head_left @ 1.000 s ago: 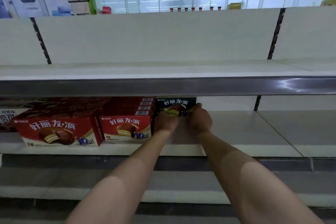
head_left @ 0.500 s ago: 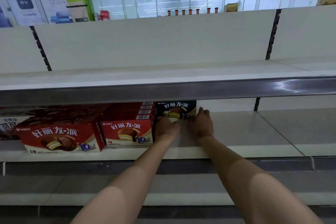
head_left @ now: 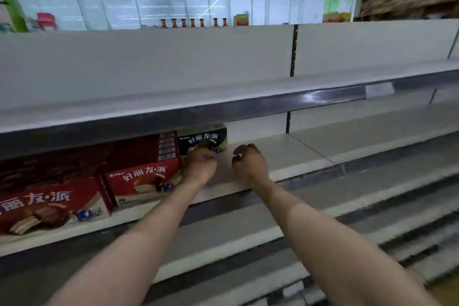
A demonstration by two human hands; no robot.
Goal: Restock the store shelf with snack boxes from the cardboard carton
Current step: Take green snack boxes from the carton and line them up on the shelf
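Dark blue is the colour of the snack box (head_left: 203,141) at the back of the shelf (head_left: 285,156), just beside the tall stack of red boxes (head_left: 142,156). Half a second ago my right hand (head_left: 249,163) lay against its right side and my left hand (head_left: 200,165) was at its front. Now my right hand has pulled back and off the box, its fingers loosely curled and holding nothing. My left hand is nearer to me too, low in front of the box, fingers bent; I cannot tell if it touches the box. Two more red boxes, a middle red box (head_left: 144,181) and a big red box (head_left: 49,208), stand at the shelf's front edge. My view has tipped and swung to the right.
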